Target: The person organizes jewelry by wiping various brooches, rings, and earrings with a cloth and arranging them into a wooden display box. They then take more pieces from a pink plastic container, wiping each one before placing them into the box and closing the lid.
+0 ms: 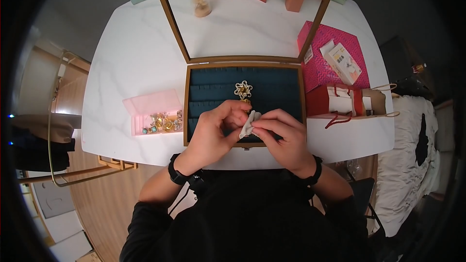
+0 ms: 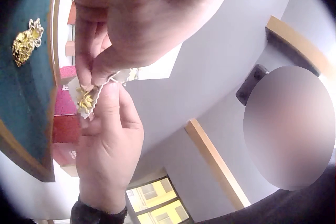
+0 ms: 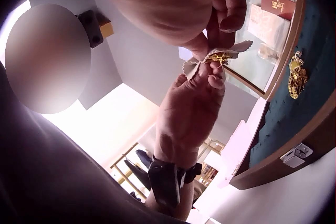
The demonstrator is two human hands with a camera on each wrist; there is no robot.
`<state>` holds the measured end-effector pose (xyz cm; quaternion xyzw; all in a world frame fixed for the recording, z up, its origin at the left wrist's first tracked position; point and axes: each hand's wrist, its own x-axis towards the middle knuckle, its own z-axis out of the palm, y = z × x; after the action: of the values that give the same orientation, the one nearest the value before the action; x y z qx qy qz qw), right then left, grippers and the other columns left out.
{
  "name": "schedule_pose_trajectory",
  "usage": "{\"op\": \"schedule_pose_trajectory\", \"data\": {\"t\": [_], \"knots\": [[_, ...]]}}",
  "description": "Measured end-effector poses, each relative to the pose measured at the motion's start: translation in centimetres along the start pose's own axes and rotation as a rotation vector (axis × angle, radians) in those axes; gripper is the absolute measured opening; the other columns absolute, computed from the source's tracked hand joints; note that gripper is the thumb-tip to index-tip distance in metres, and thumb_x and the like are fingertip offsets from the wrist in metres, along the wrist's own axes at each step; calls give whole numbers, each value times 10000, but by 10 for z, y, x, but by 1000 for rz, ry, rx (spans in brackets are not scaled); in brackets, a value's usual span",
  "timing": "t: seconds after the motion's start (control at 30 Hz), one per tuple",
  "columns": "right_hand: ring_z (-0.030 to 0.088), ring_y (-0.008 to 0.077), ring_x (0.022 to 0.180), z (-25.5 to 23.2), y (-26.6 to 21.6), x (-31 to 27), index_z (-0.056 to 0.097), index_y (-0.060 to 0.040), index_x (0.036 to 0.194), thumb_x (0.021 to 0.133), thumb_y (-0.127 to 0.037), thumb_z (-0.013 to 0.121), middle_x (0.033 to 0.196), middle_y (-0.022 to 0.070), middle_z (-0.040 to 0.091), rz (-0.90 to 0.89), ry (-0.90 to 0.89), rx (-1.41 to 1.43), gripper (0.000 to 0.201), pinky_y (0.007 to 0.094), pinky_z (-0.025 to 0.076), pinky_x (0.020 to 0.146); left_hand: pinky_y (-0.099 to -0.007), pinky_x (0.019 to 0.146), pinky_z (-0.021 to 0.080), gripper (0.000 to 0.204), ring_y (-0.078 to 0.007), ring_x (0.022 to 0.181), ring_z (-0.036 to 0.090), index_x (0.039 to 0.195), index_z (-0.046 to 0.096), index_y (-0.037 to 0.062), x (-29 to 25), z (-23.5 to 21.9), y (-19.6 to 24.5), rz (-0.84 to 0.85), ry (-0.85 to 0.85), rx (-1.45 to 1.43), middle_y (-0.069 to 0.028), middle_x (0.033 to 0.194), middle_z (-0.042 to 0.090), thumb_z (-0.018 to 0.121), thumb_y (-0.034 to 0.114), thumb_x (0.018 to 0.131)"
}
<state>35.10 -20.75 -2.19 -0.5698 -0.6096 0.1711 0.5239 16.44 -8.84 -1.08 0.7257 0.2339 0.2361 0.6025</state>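
A pale scalloped-edge cloth (image 1: pixel 249 125) is between my two hands, over the front of the jewelry box (image 1: pixel 302 87). Folded in it is a small gold jewelry piece (image 3: pixel 219 57), partly hidden by fingers; its kind cannot be told. My left hand (image 1: pixel 212 128) pinches the gold piece with thumb and fingertips, against the cloth. With thumb and index finger my right hand (image 1: pixel 286 138) pinches the cloth's other side. Beyond the fingers, a flower-shaped brooch (image 1: pixel 243 90) with pale looped petals and a gold center lies on the dark teal lining, beside a textured gold piece (image 3: pixel 297 83).
The box's glass lid (image 1: pixel 252 59) stands raised behind. A pink case (image 1: pixel 145 103) of assorted jewelry sits left of the box. To the right are a red-and-white paper bag (image 1: pixel 323 103), a magenta package (image 1: pixel 306 43) and a small white box (image 1: pixel 343 64). A glass dome ornament (image 1: pixel 200 4) stands behind.
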Motion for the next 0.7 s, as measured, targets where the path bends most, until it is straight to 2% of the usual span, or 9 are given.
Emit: {"op": "schedule_pose_trajectory", "data": {"t": [0.07,0.17,0.23,0.3,0.33,0.47,0.53,0.63,0.7], "knots": [[734,213,825,-1,-2,0,797,-11,1080,920,6,833,1019,89,731,-6,-5,-1,165,324,586,712,-295,967,629,488,-144,1045,765,1369,626,4,-1,-1,3,7,0,6,-62,1090,748,728,-176,928],[737,222,827,-2,-4,2,793,-10,1081,922,5,829,1027,93,729,96,-36,51,163,326,586,711,-298,978,628,476,-146,1058,765,1358,623,4,-1,-1,-1,17,13,-39,-64,1092,747,739,-170,930],[732,229,833,-2,-3,3,793,-11,1081,927,3,824,1028,95,722,62,-18,62,157,330,583,715,-299,991,624,464,-147,1071,763,1350,619,3,-1,0,-5,12,29,-91,-64,1096,744,743,-165,936],[730,228,836,-3,-1,4,794,-12,1081,930,3,821,1028,94,721,-16,-15,13,153,331,583,720,-304,1021,613,435,-153,1095,758,1340,603,1,0,-1,-8,-38,32,-331,-66,1125,738,739,-154,957],[728,227,838,-5,0,4,794,-12,1080,933,3,819,1029,94,719,-94,-12,-36,150,331,583,724,-304,1021,613,435,-153,1095,758,1340,603,1,0,-2,-8,-38,32,-331,-66,1125,738,739,-154,957],[726,221,843,-17,2,3,796,-14,1081,935,5,818,1022,96,717,-89,-140,-52,149,330,584,732,-307,1032,608,429,-158,1102,749,1349,582,-6,-1,-8,-12,-11,46,-280,-74,1149,728,727,-153,973],[724,219,838,-19,1,0,796,-14,1075,928,-1,827,1015,96,714,-25,-125,-76,150,327,582,729,-307,1027,610,438,-158,1101,746,1357,580,-8,-3,-11,-14,-7,51,-227,-77,1148,725,729,-155,971],[719,220,832,-18,0,-4,798,-19,1072,924,-6,833,1004,95,710,85,-57,-14,153,325,577,726,-322,1005,615,462,-164,1089,719,1362,576,-26,0,-16,-15,3,85,-315,-109,1153,711,734,-174,954],[719,215,827,-14,3,-4,798,-22,1071,926,-10,833,1010,94,712,91,-13,16,149,324,577,721,-320,978,622,458,-168,1082,714,1359,577,-22,1,-19,-18,36,99,-400,-115,1152,708,732,-172,955]]}}
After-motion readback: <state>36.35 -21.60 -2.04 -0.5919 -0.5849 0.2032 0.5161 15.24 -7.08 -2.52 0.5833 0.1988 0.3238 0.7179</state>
